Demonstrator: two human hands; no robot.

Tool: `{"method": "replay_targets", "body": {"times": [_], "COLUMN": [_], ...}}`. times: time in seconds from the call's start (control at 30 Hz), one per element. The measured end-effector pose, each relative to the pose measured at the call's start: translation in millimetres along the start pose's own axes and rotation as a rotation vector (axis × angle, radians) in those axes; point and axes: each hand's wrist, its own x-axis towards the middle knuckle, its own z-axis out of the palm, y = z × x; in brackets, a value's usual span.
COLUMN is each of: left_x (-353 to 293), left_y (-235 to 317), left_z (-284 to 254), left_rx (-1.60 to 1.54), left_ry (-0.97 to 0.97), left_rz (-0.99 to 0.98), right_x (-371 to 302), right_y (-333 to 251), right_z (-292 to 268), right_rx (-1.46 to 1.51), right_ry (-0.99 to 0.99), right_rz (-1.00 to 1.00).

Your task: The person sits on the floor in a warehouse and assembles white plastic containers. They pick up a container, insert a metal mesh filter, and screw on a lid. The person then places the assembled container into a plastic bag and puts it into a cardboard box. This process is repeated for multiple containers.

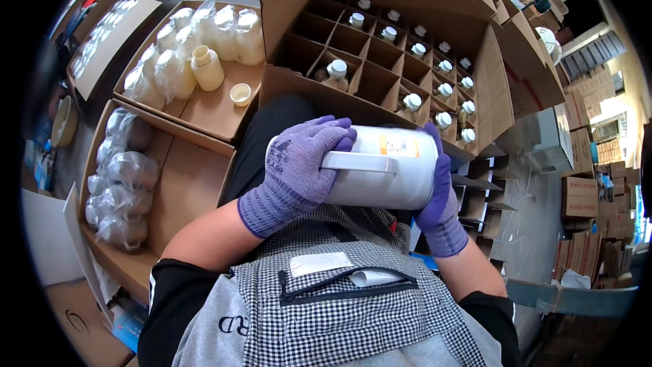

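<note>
Across my lap lies a white plastic jug (380,183) on its side, with a long handle and an orange-and-white label. My left hand (299,156), in a purple knit glove, is closed around the jug's left end by the handle. The gloved right hand (440,190) presses against the jug's right end, thumb along the top and palm on the side. Just beyond the jug stands a divided cardboard box (299,88) with several white-capped clear bottles (336,73) in its compartments; some compartments hold no bottle.
To the left, a carton (227,122) holds several plastic-wrapped cream bottles (224,30), one unwrapped open bottle (207,68) and a small cup-shaped lid (240,94). Nearer, another carton (183,177) contains wrapped clear containers (132,170). Cardboard dividers (479,197) stand at my right; stacked cartons (581,197) lie farther right.
</note>
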Motion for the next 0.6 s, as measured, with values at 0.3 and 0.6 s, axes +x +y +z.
{"method": "replay_targets", "body": {"times": [0.3, 0.6], "left_x": [22.2, 23.3], "left_y": [11.3, -10.7], "left_z": [-20.4, -7.3], "left_rx": [-0.395, -0.448], "left_ry": [-0.328, -0.370], "left_rz": [-0.454, -0.593], "right_x": [4.0, 4.3], "right_y": [-49.6, -29.6], "right_z": [-28.7, -32.7], "right_rx": [-0.533, -0.312], "right_ry": [-0.461, -0.292], "right_rz": [-0.592, -0.023]}}
